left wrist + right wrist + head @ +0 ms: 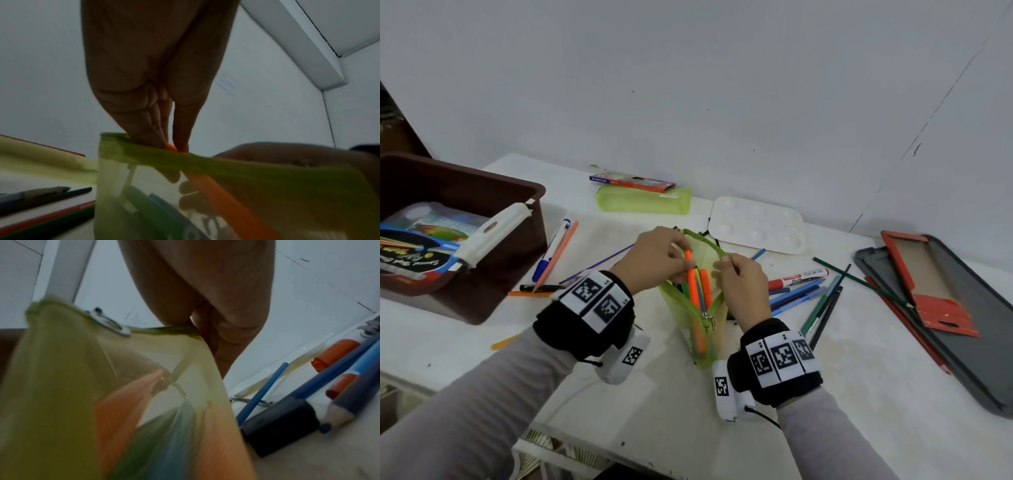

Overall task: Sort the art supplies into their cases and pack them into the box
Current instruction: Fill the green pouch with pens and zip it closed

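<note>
A green mesh pencil pouch (707, 337) stands open at the table's middle, with several orange, blue and green pens inside. My left hand (657, 257) pinches an orange pen (692, 277) by its top end, the pen half inside the pouch (236, 203). My right hand (743, 284) pinches the pouch's right rim (176, 331) and holds the mouth open. A brown box (462, 219) at the left holds a pack of supplies. A second green pouch (643, 200) lies flat at the back with a red pencil carton (631, 181) behind it.
A white paint palette (756, 224) lies behind the pouch. Loose pens, pencils and a red-capped marker (798, 277) are scattered to the right. More pens (554, 253) lie beside the box. A grey tin (955, 318) with a red carton inside is at far right.
</note>
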